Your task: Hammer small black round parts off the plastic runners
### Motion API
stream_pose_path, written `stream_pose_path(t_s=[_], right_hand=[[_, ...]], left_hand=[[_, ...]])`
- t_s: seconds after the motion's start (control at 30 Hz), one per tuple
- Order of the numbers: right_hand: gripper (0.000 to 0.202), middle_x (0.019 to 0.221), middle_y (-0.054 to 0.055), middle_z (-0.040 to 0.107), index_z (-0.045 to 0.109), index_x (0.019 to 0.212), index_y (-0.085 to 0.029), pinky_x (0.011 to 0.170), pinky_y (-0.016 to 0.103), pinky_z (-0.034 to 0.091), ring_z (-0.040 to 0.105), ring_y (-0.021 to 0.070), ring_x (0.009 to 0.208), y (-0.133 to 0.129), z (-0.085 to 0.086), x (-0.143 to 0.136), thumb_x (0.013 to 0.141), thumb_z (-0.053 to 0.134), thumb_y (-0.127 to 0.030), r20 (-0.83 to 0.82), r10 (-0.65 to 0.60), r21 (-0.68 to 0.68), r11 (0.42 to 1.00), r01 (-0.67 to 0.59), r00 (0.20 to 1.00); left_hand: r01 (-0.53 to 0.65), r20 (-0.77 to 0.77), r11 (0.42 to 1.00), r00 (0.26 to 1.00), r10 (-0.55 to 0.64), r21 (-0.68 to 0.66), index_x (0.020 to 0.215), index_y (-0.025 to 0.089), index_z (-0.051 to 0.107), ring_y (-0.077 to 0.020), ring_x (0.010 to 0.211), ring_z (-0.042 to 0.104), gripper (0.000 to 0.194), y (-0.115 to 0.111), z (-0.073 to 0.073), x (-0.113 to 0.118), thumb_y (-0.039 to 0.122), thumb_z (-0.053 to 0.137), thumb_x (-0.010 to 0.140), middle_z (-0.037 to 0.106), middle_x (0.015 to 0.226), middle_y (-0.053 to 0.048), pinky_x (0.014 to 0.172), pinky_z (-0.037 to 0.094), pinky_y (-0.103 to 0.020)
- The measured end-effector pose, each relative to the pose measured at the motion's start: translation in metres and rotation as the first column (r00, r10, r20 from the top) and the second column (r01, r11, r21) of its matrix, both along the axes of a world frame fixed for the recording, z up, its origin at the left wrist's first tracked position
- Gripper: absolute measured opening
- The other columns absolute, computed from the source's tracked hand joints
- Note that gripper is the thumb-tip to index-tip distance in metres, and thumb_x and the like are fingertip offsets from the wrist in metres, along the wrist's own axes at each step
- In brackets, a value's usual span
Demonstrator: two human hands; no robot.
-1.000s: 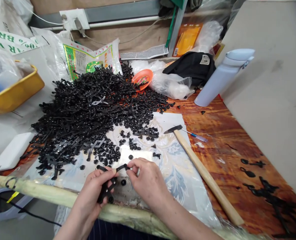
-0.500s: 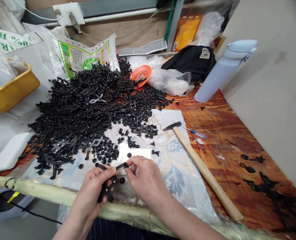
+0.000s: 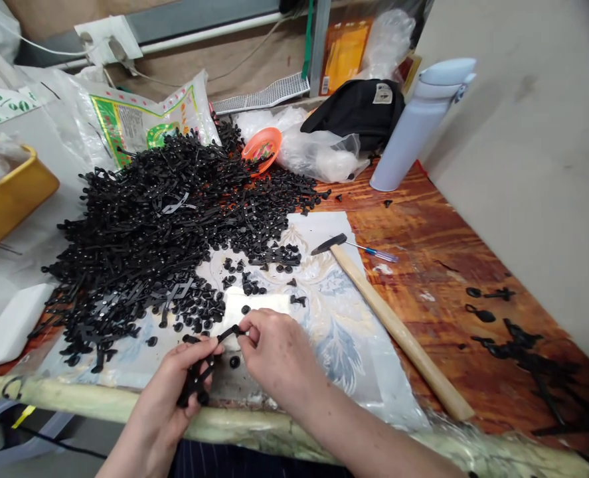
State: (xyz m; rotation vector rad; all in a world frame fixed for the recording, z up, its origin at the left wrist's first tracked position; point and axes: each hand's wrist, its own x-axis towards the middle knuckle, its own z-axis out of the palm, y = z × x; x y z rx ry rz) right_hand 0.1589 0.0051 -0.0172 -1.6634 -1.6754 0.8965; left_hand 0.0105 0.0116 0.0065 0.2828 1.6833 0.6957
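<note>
Near the front edge of the table, my left hand is closed around several small black plastic strips. One black strip sticks out between its thumb and forefinger toward the right. The thumb and forefinger of my right hand pinch the far end of that strip; whether a small plug is in the pinch is hidden. A round black plug lies between the hands, and another black plug rests on a white pad just beyond them.
A big heap of black plastic parts covers the table's left and back. To the right lie a hammer and a pen. A blue bottle stands behind, beside a black cap. More black parts lie far right.
The whole view has shifted, so things on the table appear a little further left. Both hands keep their hold on the black strip, which is angled slightly more upward.
</note>
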Motion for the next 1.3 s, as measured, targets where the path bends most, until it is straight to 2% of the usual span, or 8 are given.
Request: stream_pose_path(t_s=[0.17,0.4,0.97,1.1,1.17,1.2,1.27,1.3], right_hand=[[0.015,0.068,-0.001,0.061,0.065,0.073,-0.019,0.053,0.022,0.035,0.052,0.0109,0.057,-0.001,0.002,0.000,0.071,0.057,-0.007,-0.014,-0.008,-0.014,1.000,0.008,1.000],[0.016,0.068,-0.001,0.063,0.066,0.075,-0.019,0.053,0.022,0.034,0.053,0.0111,0.057,0.000,0.003,0.002,0.070,0.057,-0.008,-0.016,-0.003,-0.029,1.000,0.002,1.000],[0.019,0.070,-0.001,0.062,0.066,0.078,-0.019,0.060,0.024,0.039,0.055,0.0124,0.062,-0.001,-0.002,0.000,0.072,0.054,-0.006,0.027,0.033,0.032,0.999,-0.034,0.999],[0.023,0.078,0.000,0.064,0.068,0.090,-0.019,0.062,0.024,0.044,0.057,0.0120,0.064,-0.007,0.009,0.015,0.077,0.053,-0.007,-0.060,0.106,0.092,0.991,-0.100,0.993],[0.023,0.086,0.002,0.065,0.067,0.098,-0.020,0.064,0.026,0.046,0.058,0.0128,0.066,-0.010,0.017,0.038,0.083,0.051,-0.013,-0.044,0.012,0.111,0.994,-0.008,0.999],[0.022,0.089,0.004,0.065,0.066,0.100,-0.020,0.066,0.029,0.047,0.059,0.0149,0.068,-0.012,0.020,0.053,0.086,0.049,-0.018,0.030,-0.114,0.122,0.986,0.110,0.993],[0.025,0.097,0.011,0.063,0.063,0.106,-0.017,0.076,0.039,0.046,0.058,0.0253,0.088,-0.011,0.021,0.084,0.085,0.052,-0.025,0.339,-0.354,0.171,0.934,0.313,0.872],[0.027,0.096,0.015,0.060,0.062,0.105,-0.014,0.077,0.043,0.045,0.056,0.0300,0.091,-0.010,0.018,0.097,0.083,0.055,-0.028,0.497,-0.385,0.176,0.922,0.344,0.778]], left_hand=[[0.010,0.082,1.000,0.997,-0.008,-0.022,0.068,0.010,0.066,-0.0026,0.022,0.033,0.017,-0.001,-0.005,-0.004,0.023,0.061,0.078,0.048,0.039,0.003,0.020,0.023,-0.010],[0.032,0.037,0.999,0.999,-0.032,0.000,0.066,0.010,0.066,-0.0027,0.022,0.033,0.018,-0.001,-0.001,0.000,0.023,0.060,0.078,0.047,0.037,0.003,0.019,0.021,-0.009],[0.116,-0.206,0.976,0.975,-0.077,0.183,0.051,0.016,0.053,-0.0050,0.029,0.039,0.030,-0.005,0.003,0.005,0.029,0.080,0.050,0.046,0.036,0.007,0.020,0.021,-0.009],[0.141,-0.234,0.972,0.968,-0.095,0.188,0.051,0.017,0.047,-0.0052,0.028,0.038,0.037,-0.006,0.003,0.004,0.033,0.080,0.050,0.049,0.038,0.007,0.020,0.022,-0.011],[0.153,-0.242,0.967,0.965,-0.102,0.203,0.049,0.018,0.044,-0.0052,0.028,0.038,0.039,-0.007,0.003,0.004,0.033,0.080,0.049,0.049,0.039,0.007,0.020,0.022,-0.011],[0.157,-0.248,0.964,0.963,-0.102,0.212,0.048,0.018,0.043,-0.0054,0.029,0.039,0.040,-0.007,0.003,0.004,0.033,0.080,0.049,0.049,0.039,0.006,0.021,0.022,-0.011],[0.167,-0.256,0.961,0.961,-0.108,0.219,0.048,0.018,0.042,-0.0057,0.030,0.040,0.040,-0.007,0.004,0.005,0.032,0.080,0.049,0.050,0.040,0.006,0.021,0.022,-0.011],[0.172,-0.260,0.960,0.959,-0.113,0.219,0.048,0.019,0.041,-0.0057,0.030,0.040,0.041,-0.007,0.004,0.005,0.032,0.079,0.048,0.051,0.040,0.006,0.021,0.022,-0.012]])
